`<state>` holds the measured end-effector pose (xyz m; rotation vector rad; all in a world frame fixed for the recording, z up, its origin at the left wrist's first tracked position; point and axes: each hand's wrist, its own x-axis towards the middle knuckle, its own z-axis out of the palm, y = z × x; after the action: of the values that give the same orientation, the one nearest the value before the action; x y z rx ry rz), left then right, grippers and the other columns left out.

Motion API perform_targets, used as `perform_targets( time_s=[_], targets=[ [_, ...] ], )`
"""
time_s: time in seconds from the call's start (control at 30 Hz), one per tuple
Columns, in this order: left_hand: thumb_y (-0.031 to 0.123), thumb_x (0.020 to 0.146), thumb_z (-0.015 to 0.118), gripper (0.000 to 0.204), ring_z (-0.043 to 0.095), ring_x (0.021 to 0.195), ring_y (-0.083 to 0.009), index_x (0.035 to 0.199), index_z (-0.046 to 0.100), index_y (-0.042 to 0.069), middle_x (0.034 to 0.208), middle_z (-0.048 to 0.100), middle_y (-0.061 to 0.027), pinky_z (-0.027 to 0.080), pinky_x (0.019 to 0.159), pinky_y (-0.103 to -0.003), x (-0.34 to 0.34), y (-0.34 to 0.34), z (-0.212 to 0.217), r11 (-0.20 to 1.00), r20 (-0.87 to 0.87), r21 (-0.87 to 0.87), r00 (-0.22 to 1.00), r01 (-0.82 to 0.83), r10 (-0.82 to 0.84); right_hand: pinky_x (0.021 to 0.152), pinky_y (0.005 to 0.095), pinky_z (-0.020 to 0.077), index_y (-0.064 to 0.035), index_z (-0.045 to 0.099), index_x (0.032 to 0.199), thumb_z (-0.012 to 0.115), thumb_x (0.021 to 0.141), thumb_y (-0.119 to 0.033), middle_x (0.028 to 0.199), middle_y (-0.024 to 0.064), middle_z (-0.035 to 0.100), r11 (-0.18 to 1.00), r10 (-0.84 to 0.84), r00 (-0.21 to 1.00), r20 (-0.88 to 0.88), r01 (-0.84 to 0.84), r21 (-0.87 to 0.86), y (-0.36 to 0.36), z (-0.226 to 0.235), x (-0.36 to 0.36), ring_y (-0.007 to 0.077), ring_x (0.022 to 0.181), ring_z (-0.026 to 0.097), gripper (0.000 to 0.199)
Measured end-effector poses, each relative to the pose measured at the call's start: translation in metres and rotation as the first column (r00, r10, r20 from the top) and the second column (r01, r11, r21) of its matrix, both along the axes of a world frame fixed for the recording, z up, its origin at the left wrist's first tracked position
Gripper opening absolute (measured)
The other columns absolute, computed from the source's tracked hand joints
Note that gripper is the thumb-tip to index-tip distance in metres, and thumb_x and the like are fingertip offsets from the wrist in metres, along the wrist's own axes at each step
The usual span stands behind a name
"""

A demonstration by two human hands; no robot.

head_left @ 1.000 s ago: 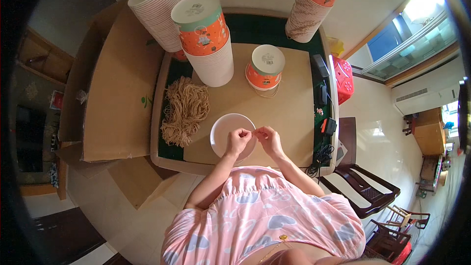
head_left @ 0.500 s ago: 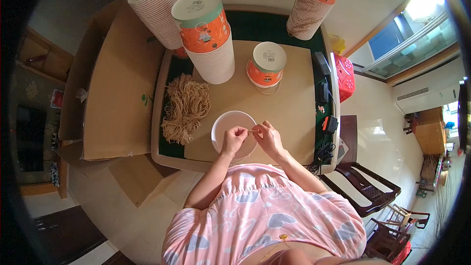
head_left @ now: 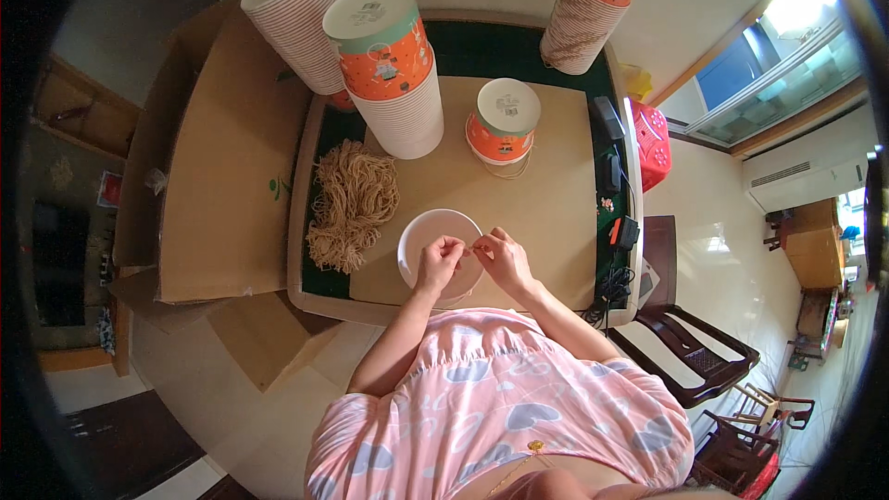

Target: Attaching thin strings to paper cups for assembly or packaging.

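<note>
Both hands (head_left: 472,259) (fingertips pinched) over white cup (head_left: 428,239)

1 head-worn fisheye view, steeply downward, table (head_left: 556,222) close below, edges bending

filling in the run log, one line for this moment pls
left hand and right hand: pinching thin string over white paper bowl | string pile at left
</note>
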<state>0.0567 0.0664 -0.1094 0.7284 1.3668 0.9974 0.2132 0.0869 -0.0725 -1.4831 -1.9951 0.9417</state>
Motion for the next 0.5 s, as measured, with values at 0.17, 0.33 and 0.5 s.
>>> perform_targets(
  time_s=[0.17,0.33,0.5],
  targets=[
    [0.009,0.078,0.063,0.012,0.064,0.067,-0.0177,0.087,0.063,0.001,0.075,0.066,-0.0096,0.050,0.060,-0.029,0.011,-0.003,0.002,0.925,-0.377,0.346,0.926,0.157,-0.016,0.064,0.0384,0.0482,-0.0081,0.063,0.082,0.061,0.076,-0.013,0.081,0.0105,0.055,0.999,0.011,0.999,0.035,-0.013,0.050,-0.001,0.002,0.000,0.0295,0.075,0.058,0.008],
    [0.009,0.075,0.065,0.009,0.065,0.069,-0.0247,0.083,0.063,0.003,0.074,0.065,-0.0126,0.050,0.061,-0.033,0.016,-0.002,0.022,0.924,-0.548,0.315,0.837,0.217,-0.009,0.064,0.0383,0.0479,-0.0079,0.064,0.083,0.061,0.076,-0.010,0.080,0.0109,0.055,0.997,0.024,0.999,0.047,-0.027,0.070,-0.001,0.006,0.001,0.0300,0.072,0.058,0.008],
    [0.008,0.072,0.064,0.007,0.063,0.067,-0.0285,0.077,0.062,0.004,0.072,0.064,-0.0124,0.050,0.060,-0.036,0.015,-0.001,0.026,0.923,-0.644,0.291,0.765,0.252,-0.006,0.063,0.0382,0.0478,-0.0079,0.064,0.082,0.061,0.076,-0.010,0.080,0.0109,0.054,0.997,0.015,0.999,0.042,-0.018,0.072,-0.001,0.005,0.001,0.0299,0.071,0.058,0.007]
  ],
)
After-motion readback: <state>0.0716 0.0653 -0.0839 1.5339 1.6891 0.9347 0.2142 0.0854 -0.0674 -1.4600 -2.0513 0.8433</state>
